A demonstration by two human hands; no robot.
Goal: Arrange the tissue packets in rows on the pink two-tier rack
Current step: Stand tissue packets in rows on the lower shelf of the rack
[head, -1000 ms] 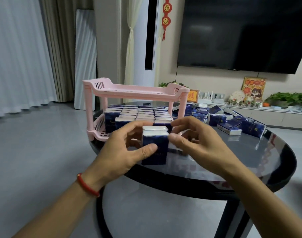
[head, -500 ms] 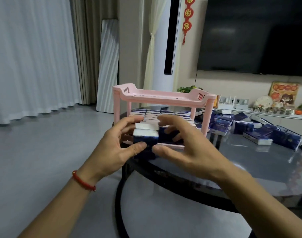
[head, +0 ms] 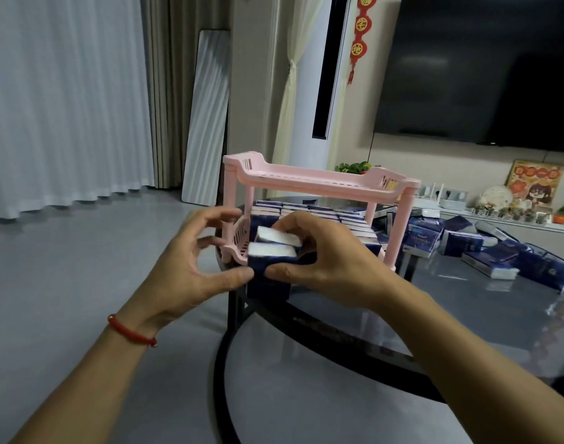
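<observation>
The pink two-tier rack (head: 309, 182) stands on the far left of the round glass table (head: 466, 318). Its top tier is bare and its lower tier holds rows of dark blue tissue packets (head: 348, 219). At the rack's front left corner, two blue packets with white tops (head: 272, 253) are held one behind the other. My right hand (head: 332, 267) grips them, thumb on the front face and fingers over the rear packet. My left hand (head: 191, 270) touches the front packet's left edge with only its thumb; its loosely curled fingers are apart from the packets, beside the rack's left side.
Several loose blue tissue packets (head: 485, 251) lie in a heap on the table to the right of the rack. Behind them is a low cabinet (head: 511, 225) with ornaments and plants, under a wall television (head: 485, 68). Grey floor lies to the left.
Both hands carried the two packets from the table's front to the rack's front left corner. My left fingers have come off the packets, leaving only the thumb touching.
</observation>
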